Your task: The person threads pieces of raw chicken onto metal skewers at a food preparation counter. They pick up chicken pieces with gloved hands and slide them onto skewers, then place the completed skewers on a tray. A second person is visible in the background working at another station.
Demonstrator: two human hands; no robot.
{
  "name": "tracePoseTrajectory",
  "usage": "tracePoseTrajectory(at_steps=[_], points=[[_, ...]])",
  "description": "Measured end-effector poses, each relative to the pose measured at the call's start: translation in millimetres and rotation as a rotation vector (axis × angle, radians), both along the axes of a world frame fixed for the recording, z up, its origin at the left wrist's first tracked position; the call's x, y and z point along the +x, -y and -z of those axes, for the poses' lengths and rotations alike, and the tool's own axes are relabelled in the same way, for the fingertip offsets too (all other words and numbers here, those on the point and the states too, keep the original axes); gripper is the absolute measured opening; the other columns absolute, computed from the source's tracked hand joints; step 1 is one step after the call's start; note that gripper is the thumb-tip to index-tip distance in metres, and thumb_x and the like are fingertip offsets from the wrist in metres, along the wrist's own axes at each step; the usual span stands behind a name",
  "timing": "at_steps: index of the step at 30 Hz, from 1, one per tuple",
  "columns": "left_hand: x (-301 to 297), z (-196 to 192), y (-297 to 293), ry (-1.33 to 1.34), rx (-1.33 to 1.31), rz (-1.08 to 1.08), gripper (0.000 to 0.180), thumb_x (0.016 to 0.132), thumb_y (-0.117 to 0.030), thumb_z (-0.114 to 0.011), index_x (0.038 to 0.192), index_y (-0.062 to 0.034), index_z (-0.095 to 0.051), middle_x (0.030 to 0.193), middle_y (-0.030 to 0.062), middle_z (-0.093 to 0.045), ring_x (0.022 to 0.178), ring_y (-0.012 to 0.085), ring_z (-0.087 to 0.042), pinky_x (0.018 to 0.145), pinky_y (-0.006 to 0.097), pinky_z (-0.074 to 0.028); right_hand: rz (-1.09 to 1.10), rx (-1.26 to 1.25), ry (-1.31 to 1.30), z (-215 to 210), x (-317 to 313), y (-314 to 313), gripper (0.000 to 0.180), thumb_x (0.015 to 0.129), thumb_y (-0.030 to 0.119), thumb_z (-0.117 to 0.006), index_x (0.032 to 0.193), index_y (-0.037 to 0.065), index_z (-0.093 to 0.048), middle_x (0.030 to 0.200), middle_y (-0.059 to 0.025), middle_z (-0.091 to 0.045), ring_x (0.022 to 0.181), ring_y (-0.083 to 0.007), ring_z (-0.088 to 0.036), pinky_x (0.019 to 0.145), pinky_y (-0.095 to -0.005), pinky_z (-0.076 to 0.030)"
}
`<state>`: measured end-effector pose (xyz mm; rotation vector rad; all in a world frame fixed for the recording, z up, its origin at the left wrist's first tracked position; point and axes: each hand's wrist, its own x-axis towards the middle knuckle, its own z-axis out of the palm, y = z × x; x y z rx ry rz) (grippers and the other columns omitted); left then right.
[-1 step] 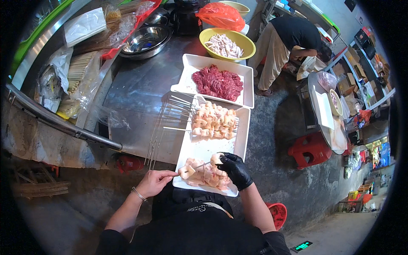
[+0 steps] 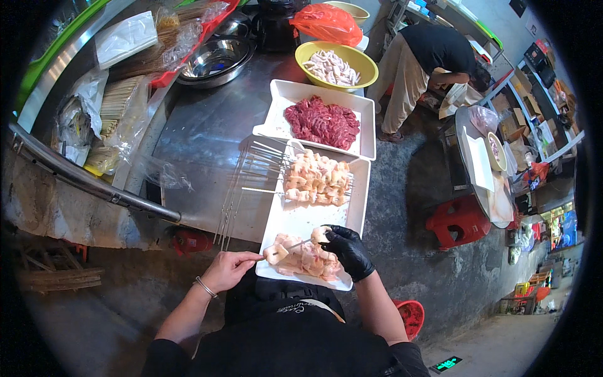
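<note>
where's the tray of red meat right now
In the head view the tray of red meat sits up-centre on the metal counter, between the yellow bowl and the skewer tray.

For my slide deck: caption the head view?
Bare left hand and gloved right hand thread pale meat onto a skewer over a white tray.

Clear plastic bags of pale skewer sticks (image 2: 116, 107) lie far left; an orange-red bag (image 2: 326, 22) sits top centre.
</note>
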<state>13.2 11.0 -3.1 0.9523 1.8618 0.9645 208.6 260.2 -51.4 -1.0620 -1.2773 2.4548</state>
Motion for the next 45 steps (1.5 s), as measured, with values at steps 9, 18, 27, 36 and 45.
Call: tracePoseTrajectory(at_steps=[9, 18, 27, 36, 45], points=[[16, -14, -7, -0.269, -0.127, -0.032, 0.024, 0.088, -0.01, -0.059, 0.109, -0.0102, -0.07, 0.09, 0.0169, -0.07, 0.074, 0.0254, -0.069, 0.068, 0.034, -0.053, 0.137, 0.349, -0.017, 9, 0, 15, 0.023, 0.091, 0.004, -0.06, 0.113, -0.003, -0.064, 0.101, -0.0112, -0.068, 0.088, -0.0203, -0.067, 0.079, -0.0319, -0.058], [54, -21, -28, -0.545, -0.07, -0.003, 0.024, 0.088, -0.013, -0.056, 0.107, -0.0163, -0.07, 0.069, 0.0202, -0.064, 0.065, 0.0367, -0.064, 0.06, 0.046, -0.052, 0.271, 0.645, 0.045, 35, -4, 41, 0.017, 0.089, 0.006, -0.064, 0.105, 0.0, -0.067, 0.095, -0.0078, -0.069, 0.084, -0.0137, -0.066, 0.072, -0.0267, -0.053], [47, -7, -28, -0.424, 0.018, -0.046, 0.021, 0.089, -0.014, -0.057, 0.106, -0.0133, -0.07, 0.077, 0.0194, -0.066, 0.07, 0.0357, -0.065, 0.063, 0.044, -0.052, 0.183, -0.176, -0.029, 25, -16, 38, 0.036, 0.093, 0.031, -0.061, 0.115, 0.002, -0.058, 0.1, -0.0096, -0.066, 0.09, -0.0185, -0.064, 0.077, -0.0284, -0.053], [10, -20, -8, -0.42, -0.038, -0.227, 0.021, 0.089, -0.015, -0.057, 0.106, -0.0134, -0.07, 0.079, 0.0195, -0.066, 0.072, 0.035, -0.065, 0.064, 0.042, -0.052, -0.378, 1.172, 0.131, 41, -29, 44, 0.017, 0.084, 0.006, -0.061, 0.097, 0.005, -0.072, 0.096, -0.0126, -0.07, 0.082, -0.0255, -0.068, 0.076, -0.0326, -0.054], [6, -25, 1, -0.386, -0.011, -0.277, 0.021, 0.089, -0.015, -0.058, 0.106, -0.0092, -0.07, 0.082, 0.02, -0.067, 0.072, 0.0333, -0.067, 0.066, 0.039, -0.052, -0.691, 1.589, 0.03, 76, -51, 64, 0.021, 0.079, 0.009, -0.055, 0.098, 0.009, -0.063, 0.095, -0.0118, -0.062, 0.094, -0.0303, -0.058, 0.08, -0.041, -0.049]])
